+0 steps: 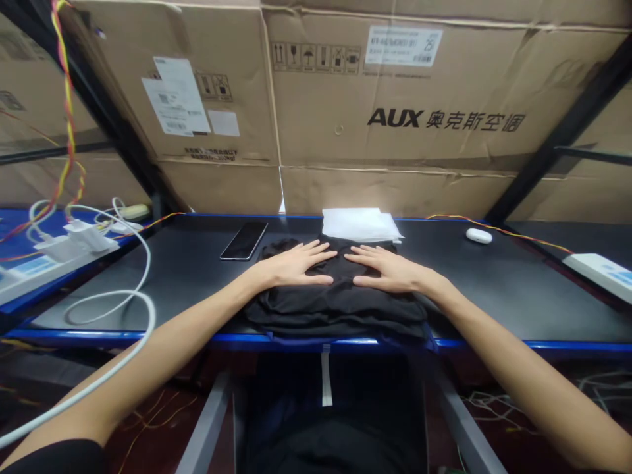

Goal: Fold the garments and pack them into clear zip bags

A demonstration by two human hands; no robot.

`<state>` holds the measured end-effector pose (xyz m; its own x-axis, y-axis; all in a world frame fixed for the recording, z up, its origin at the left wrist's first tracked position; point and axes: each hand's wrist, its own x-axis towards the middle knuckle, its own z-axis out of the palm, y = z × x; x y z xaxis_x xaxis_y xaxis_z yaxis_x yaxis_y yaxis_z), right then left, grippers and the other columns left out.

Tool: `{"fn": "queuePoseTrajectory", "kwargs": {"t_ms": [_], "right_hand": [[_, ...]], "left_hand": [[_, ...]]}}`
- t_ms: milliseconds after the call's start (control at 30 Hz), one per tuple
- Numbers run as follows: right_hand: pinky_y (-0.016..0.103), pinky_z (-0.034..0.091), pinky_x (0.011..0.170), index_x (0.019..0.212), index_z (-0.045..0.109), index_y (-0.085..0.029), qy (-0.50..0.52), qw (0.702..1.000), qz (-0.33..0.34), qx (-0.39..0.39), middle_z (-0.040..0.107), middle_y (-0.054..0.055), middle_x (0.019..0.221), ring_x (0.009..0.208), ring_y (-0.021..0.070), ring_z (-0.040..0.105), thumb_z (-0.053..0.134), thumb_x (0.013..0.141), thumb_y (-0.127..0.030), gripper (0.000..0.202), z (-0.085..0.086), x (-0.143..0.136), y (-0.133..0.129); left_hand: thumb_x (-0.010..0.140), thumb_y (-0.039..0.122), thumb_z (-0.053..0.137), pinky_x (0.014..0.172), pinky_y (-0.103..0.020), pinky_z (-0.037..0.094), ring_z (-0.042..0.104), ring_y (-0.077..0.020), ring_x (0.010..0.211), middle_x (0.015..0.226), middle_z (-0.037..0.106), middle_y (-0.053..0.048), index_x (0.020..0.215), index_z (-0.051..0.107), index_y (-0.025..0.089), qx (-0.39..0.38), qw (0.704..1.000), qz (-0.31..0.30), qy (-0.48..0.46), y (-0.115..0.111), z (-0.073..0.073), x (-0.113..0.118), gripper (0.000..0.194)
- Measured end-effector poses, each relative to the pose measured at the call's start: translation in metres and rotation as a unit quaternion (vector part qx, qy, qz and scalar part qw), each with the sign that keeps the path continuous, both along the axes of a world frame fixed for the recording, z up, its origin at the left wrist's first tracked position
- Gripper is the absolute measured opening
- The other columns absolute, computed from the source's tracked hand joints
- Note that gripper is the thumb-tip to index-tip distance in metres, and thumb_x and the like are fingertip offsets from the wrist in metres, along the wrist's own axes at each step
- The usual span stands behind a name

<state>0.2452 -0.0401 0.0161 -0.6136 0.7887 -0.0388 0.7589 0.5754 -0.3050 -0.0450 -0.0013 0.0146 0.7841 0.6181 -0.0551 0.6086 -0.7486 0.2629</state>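
Note:
A folded piece of black cloth lies at the front edge of the dark tabletop, its front layers bunched and wrinkled. My left hand rests flat on its left part, fingers stretched out and pointing right. On the right part lies my right hand, palm down with fingers spread, pointing left. A gap of cloth shows between the two hands. What kind of garment it is, I cannot tell. Just behind the cloth are white sheets or bags, partly covered by its far edge.
A smartphone lies left of the cloth; a white earbud case is at the right. White power strips with plugs stand at the far left and right. A white cable loops over my left forearm. Large cardboard boxes wall off the back.

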Motion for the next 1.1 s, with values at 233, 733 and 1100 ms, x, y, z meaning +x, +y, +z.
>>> {"fn": "queuePoseTrajectory", "kwargs": {"t_ms": [233,733,1100], "right_hand": [[0.055,0.015,0.127,0.156,0.04,-0.03,0.025,1.0,-0.004,-0.01,0.027,0.004,0.166,0.154,0.0329,0.02,0.05,0.09,-0.074,0.08,-0.0009,0.0014,0.0012],[0.054,0.017,0.127,0.156,0.04,-0.03,0.029,1.0,-0.001,-0.005,0.027,0.003,0.166,0.154,0.0328,0.02,0.05,0.09,-0.074,0.08,-0.0035,0.0038,0.0029],[0.053,0.018,0.127,0.157,0.038,-0.027,0.015,1.0,-0.001,-0.008,0.026,0.005,0.167,0.155,0.0318,0.019,0.046,0.09,-0.077,0.084,-0.0029,0.0038,0.0024]], "left_hand": [[0.093,0.074,0.047,0.126,-0.054,0.013,0.01,-0.032,0.157,0.169,0.014,-0.006,0.161,0.024,0.034,0.001,1.0,-0.005,-0.006,0.0009,-0.0011,-0.0005,0.081],[0.093,0.076,0.044,0.126,-0.051,0.012,0.01,-0.0308,0.157,0.169,0.016,-0.007,0.161,0.026,0.031,0.002,1.0,-0.004,0.001,-0.0004,0.0007,0.0016,0.083],[0.093,0.077,0.043,0.127,-0.049,0.011,0.009,-0.0297,0.158,0.169,0.015,-0.007,0.161,0.025,0.031,-0.002,1.0,-0.01,0.001,0.0014,-0.0001,0.0005,0.084]]}}
